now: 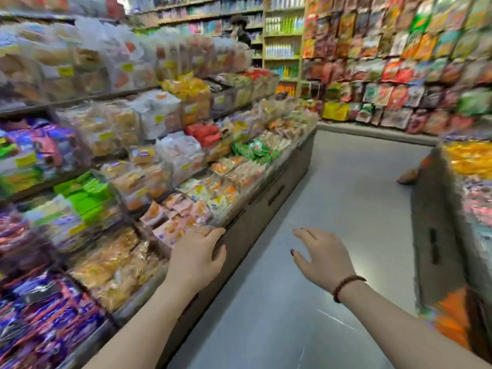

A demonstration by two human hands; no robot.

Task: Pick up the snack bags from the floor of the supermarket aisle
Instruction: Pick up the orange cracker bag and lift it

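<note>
Both hands reach forward and hold nothing. The left hand (198, 258) hovers at the front edge of the left shelf unit (266, 206), its fingers (213, 233) relaxed and close together; whether they touch the edge cannot be told. The right hand (323, 258) hangs over the grey floor (332, 195), its fingers (306, 234) loosely spread and the thumb out to the left, with a bead bracelet (346, 286) on the wrist.

An orange-brown snack bag (408, 177), too blurred to identify with certainty, lies on the floor far ahead and to the right, well apart from both hands and partly hidden behind the end of the right display unit (431, 235). More orange packets (452, 323) sit at that unit's near end; whether they rest on the floor cannot be told.

The left shelf unit is packed with clear-wrapped biscuits, bread and coloured packets. The far wall (399, 62) is covered with hanging packets, and shelves of bottles (283, 46) stand to its left.
</note>
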